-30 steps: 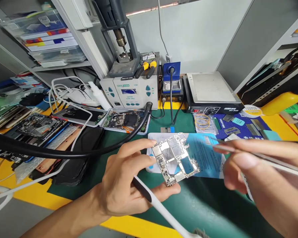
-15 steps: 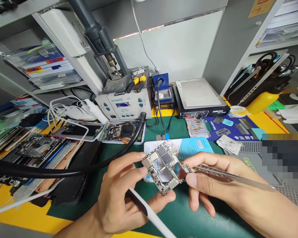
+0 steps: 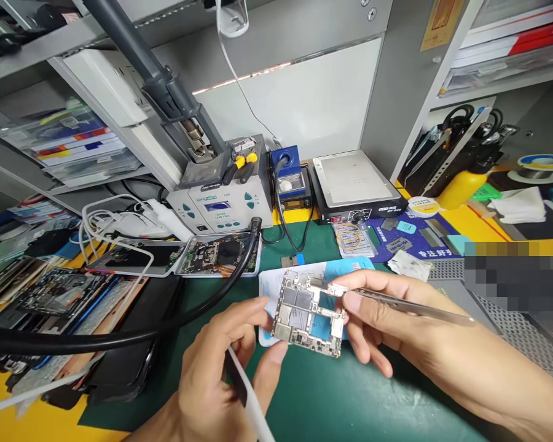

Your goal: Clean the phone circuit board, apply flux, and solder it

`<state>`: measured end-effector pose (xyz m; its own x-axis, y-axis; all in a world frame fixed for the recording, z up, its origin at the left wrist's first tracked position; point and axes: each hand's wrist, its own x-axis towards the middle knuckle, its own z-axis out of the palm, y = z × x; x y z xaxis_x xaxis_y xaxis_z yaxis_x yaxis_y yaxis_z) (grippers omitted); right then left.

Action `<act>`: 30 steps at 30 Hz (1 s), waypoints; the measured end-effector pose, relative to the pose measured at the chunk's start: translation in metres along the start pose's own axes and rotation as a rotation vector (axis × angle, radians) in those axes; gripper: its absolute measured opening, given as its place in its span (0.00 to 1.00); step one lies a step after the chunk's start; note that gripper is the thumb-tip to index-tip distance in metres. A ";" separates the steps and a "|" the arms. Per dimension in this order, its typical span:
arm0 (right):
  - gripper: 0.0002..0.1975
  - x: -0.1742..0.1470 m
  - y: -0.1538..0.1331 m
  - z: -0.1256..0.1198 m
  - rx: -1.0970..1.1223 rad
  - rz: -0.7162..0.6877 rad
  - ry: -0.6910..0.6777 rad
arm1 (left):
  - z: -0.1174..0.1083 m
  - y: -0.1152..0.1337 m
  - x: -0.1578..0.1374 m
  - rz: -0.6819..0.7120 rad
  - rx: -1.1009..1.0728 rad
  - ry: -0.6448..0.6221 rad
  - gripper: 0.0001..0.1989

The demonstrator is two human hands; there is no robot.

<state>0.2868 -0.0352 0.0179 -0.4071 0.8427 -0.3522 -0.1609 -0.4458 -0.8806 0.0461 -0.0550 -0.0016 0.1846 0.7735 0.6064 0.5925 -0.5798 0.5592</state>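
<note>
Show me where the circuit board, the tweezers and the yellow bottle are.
circuit board [image 3: 306,313], head view, on its central metal shields.
tweezers [image 3: 410,309], head view, mid-shaft, right of the fingers.
yellow bottle [image 3: 461,187], head view, on its body.

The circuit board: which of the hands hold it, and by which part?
The left hand pinches the circuit board at its left edge; the right hand grips its right edge, also holding tweezers.

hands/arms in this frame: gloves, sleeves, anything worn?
Both are bare. The left hand has no glove, ring or watch in view, and the forearm below it shows no sleeve. The right hand is likewise ungloved and ringless; its forearm runs to the frame's lower right edge with no sleeve, strap or wristband visible. Fingernails are short and unpainted.
</note>
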 end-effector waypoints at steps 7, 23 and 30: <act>0.16 0.001 -0.001 -0.002 -0.113 -0.009 -0.008 | -0.004 -0.009 -0.003 0.131 0.038 -0.111 0.27; 0.26 0.003 -0.005 0.008 -0.342 -0.143 0.161 | -0.004 -0.015 0.007 0.420 0.218 -0.154 0.30; 0.29 0.006 -0.004 0.009 -0.302 -0.103 0.219 | -0.001 -0.015 0.008 0.406 0.224 -0.122 0.27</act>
<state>0.2766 -0.0310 0.0219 -0.1954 0.9375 -0.2879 0.0943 -0.2742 -0.9570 0.0379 -0.0404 -0.0038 0.5187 0.5280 0.6725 0.6055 -0.7822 0.1471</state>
